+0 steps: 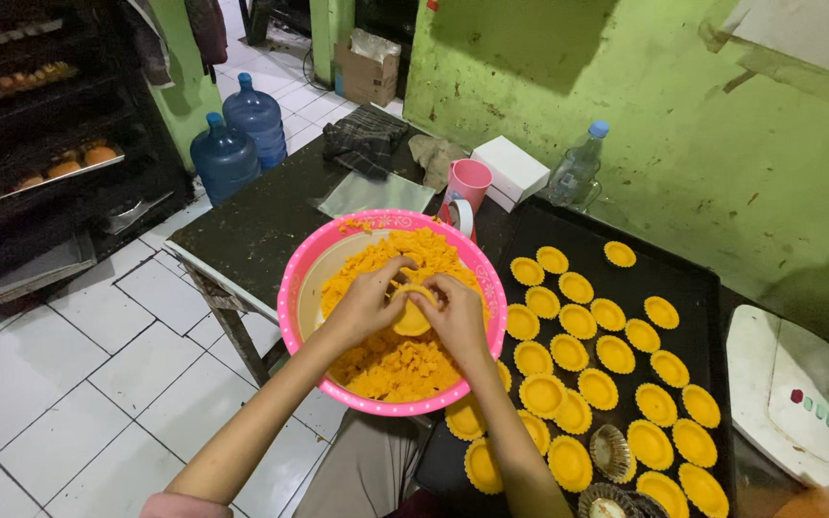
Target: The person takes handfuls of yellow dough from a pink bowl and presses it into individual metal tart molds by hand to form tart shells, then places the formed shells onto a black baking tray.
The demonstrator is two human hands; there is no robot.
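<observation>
- The dark, worn desk (261, 225) carries everything I work with; it stands on a white tiled floor against a green painted wall.
- On its right side lies the large black flat baking tray (702, 297), with rows of small round yellow dough-lined tart shells (568, 352) set close together, most of them just beside one another. Two empty fluted metal moulds (612, 451) sit at the near end of the tray.
- Left of the tray, partly over the desk's near edge, is the round pink plastic basin (299, 288), filled with crumbly yellow-orange dough pieces (405, 369). Loose like this, the dough looks soft and light, likely to break apart if I pinch it hard.
- Over the basin I hold one small tart shell with yellow dough pressed in it (412, 315). I judge it light and thin-walled, easy to dent; the dough looks greasy, so probably a bit slippery. The best hold seems to be by the outer rim from both sides, thumbs free to work the inside.
- My left hand (367, 302) is curled round the shell's left side, fingers closed on it.
- My right hand (455, 317) grips the right side the same way, fingertips bent over the rim.
- Farther back stand a pink plastic cup (470, 182), a white box (510, 168) and a clear water bottle with a blue cap (578, 165).
</observation>
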